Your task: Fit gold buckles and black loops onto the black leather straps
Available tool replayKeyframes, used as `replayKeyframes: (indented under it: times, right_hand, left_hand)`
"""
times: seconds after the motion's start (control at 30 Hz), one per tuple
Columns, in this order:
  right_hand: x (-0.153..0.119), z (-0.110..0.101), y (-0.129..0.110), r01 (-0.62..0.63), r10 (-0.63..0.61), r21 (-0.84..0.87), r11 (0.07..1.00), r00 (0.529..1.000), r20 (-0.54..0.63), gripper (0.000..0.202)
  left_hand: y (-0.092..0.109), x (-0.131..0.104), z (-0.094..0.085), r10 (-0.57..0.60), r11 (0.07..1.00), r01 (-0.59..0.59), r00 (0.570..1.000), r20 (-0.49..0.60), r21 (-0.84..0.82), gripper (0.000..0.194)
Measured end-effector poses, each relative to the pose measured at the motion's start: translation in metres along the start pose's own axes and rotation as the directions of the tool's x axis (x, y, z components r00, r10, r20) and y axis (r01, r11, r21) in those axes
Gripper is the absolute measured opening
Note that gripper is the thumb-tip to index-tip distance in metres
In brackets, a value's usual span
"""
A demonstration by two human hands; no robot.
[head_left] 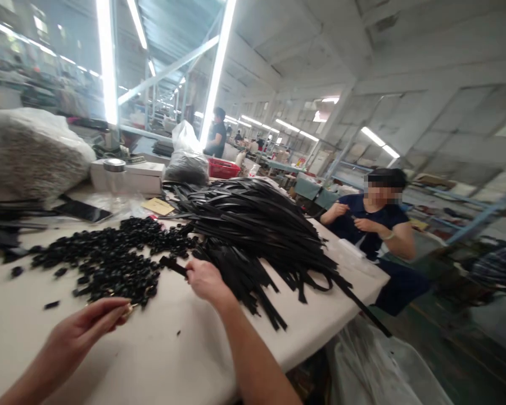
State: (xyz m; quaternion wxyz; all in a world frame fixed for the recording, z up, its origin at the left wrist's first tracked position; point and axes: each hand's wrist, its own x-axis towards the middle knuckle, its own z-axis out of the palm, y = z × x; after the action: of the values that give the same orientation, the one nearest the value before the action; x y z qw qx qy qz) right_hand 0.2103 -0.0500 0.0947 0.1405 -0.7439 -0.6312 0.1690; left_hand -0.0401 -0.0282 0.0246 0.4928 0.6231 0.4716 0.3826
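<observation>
My left hand is closed in a pinch at the near edge of a heap of small black loops. A small gold-coloured metal piece shows at its fingertips; its exact kind is too small to tell. Between the thumb and fingers of my right hand is a black strap, its end pointing left toward the heap. Just beyond and to the right of that hand lies a big pile of long black straps, some reaching over the table's right edge.
On the pale table stand a glass jar, a white box and filled plastic bags. A yellow card lies behind the heap. A co-worker sits at the right; a plastic-lined bin stands below the edge.
</observation>
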Motion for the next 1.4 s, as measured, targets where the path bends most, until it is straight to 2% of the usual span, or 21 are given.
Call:
replayKeyframes:
  times: [0.07,0.2,0.33,0.47,0.63,0.73,0.87,0.97,1.1,1.23,1.3,1.4]
  right_hand:
    - [-0.004,-0.003,-0.006,0.136,-0.149,0.158,0.978,0.986,0.074,0.023]
    - [-0.003,0.01,-0.01,0.286,-0.371,0.409,0.866,0.917,0.143,0.023]
    - [-0.002,0.032,-0.014,0.249,-0.444,0.677,0.692,0.887,0.128,0.014]
    - [-0.003,0.048,-0.012,0.219,-0.434,0.748,0.627,0.895,0.101,0.014]
    - [-0.006,0.057,-0.006,0.268,-0.415,0.708,0.654,0.909,0.038,0.019]
    - [-0.01,0.06,-0.009,0.384,-0.42,0.582,0.717,0.904,-0.079,0.022]
    - [-0.013,0.063,-0.014,0.481,-0.448,0.433,0.762,0.875,-0.183,0.013]
    - [-0.013,0.063,-0.015,0.512,-0.468,0.384,0.768,0.859,-0.209,0.009]
    - [-0.014,0.061,-0.014,0.556,-0.505,0.311,0.77,0.831,-0.235,0.01]
    - [-0.015,0.06,-0.013,0.62,-0.6,0.189,0.762,0.785,-0.156,0.019]
    - [-0.016,0.06,-0.013,0.638,-0.627,0.093,0.764,0.769,-0.124,0.026]
    - [-0.018,0.062,-0.015,0.626,-0.615,0.02,0.78,0.771,-0.166,0.023]
  left_hand:
    - [0.011,-0.006,0.001,-0.029,0.992,0.042,0.994,0.106,-0.115,0.055]
    - [0.021,-0.009,0.007,-0.06,0.929,0.099,0.991,0.119,-0.356,0.058]
    - [0.021,-0.006,0.008,-0.098,0.886,0.15,0.985,0.14,-0.439,0.051]
    - [0.021,-0.005,0.006,-0.163,0.873,0.196,0.98,0.111,-0.447,0.046]
    - [0.019,-0.004,0.005,-0.186,0.858,0.23,0.972,0.141,-0.459,0.033]
    - [0.019,-0.005,0.008,-0.192,0.859,0.239,0.97,0.147,-0.452,0.029]
    - [0.02,-0.006,0.009,-0.207,0.847,0.251,0.968,0.144,-0.468,0.028]
    - [0.02,-0.006,0.008,-0.193,0.844,0.252,0.966,0.171,-0.474,0.029]
    - [0.02,-0.006,0.008,-0.124,0.887,0.198,0.972,0.197,-0.417,0.033]
    - [0.02,-0.006,0.009,-0.085,0.956,0.131,0.98,0.181,-0.261,0.028]
    - [0.02,-0.006,0.01,-0.089,0.969,0.12,0.984,0.151,-0.215,0.029]
    - [0.021,-0.006,0.01,-0.159,0.937,0.194,0.977,0.14,-0.291,0.03]
